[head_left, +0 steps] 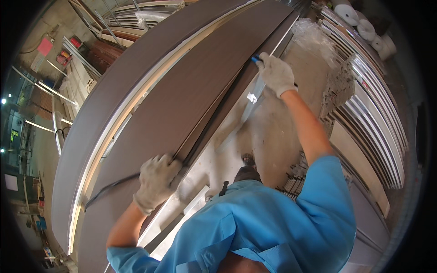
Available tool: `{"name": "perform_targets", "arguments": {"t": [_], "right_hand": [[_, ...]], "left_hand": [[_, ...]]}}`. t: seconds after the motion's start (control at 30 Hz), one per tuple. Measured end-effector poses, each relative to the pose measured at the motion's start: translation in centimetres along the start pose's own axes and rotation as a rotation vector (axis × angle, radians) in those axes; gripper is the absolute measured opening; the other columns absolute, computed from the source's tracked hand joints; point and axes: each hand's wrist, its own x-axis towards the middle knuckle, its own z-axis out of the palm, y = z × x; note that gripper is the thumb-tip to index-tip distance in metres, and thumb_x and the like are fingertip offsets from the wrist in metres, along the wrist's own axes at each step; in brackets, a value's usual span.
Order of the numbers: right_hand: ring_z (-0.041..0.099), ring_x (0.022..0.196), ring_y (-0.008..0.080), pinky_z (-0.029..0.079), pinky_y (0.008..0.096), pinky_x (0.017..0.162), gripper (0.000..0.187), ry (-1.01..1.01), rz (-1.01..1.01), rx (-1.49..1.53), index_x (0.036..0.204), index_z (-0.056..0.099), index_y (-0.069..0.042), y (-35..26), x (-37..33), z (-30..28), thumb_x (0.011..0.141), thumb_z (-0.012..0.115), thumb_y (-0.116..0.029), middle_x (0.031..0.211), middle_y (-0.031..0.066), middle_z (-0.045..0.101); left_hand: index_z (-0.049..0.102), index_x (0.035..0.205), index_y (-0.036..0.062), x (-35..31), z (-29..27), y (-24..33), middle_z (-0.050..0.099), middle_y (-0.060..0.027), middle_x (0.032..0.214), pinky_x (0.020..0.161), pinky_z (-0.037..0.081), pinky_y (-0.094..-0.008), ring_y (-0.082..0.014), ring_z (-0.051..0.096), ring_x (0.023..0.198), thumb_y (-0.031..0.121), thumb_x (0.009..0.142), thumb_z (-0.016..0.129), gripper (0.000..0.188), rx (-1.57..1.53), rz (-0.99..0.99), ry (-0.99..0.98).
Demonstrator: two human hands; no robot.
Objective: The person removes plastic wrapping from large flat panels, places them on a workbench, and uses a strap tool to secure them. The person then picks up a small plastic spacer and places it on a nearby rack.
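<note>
My left hand (156, 181), in a knit work glove, has its fingers curled over the near edge of the long dark-brown wood-grain panel (191, 100), which lies flat with its long axis running from beside me away toward the upper right. My right hand (276, 73), also gloved, is closed around a small blue-handled tool (256, 58) pressed to the same edge farther along the panel. A pale strip (150, 86) runs along the panel's far side, and ribbed light metal profiles (378, 118) lie stacked beyond its near edge, on the concrete floor (273, 132).
</note>
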Motion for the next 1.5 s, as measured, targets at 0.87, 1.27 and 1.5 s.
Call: {"name": "perform_targets", "arguments": {"t": [0.87,1.27,1.5], "right_hand": [[0.066,0.098,0.0378,0.051,0.0489,0.084,0.031,0.032,0.050,0.201,0.116,0.061,-0.018,-4.0,-9.3,-2.7,0.097,0.051,-0.040,0.102,0.0158,0.068],[0.062,0.108,0.0384,0.048,0.0511,0.089,0.030,0.017,0.060,-0.039,0.110,0.059,-0.013,-5.1,-4.5,-0.7,0.095,0.050,-0.037,0.102,0.0172,0.070],[0.065,0.102,0.0394,0.051,0.0512,0.086,0.028,-0.036,0.124,-0.046,0.110,0.059,-0.013,-13.4,-11.4,-2.0,0.097,0.049,-0.036,0.104,0.0170,0.070]], "left_hand": [[0.062,0.095,0.0022,-27.3,-8.4,1.9,0.061,-0.0105,0.072,0.060,0.048,-0.0313,-0.0244,0.061,0.062,-0.003,0.084,0.067,0.013,-0.475,-0.824,0.226],[0.063,0.080,0.0053,-26.8,-6.4,0.7,0.053,-0.0106,0.073,0.057,0.043,-0.0389,-0.0281,0.055,0.061,0.009,0.077,0.076,0.014,-0.050,-0.590,0.253],[0.059,0.074,0.0044,-27.3,-6.7,-2.5,0.051,-0.0105,0.070,0.055,0.042,-0.0409,-0.0303,0.054,0.061,0.013,0.079,0.074,0.018,-0.045,-0.221,0.110]]}}
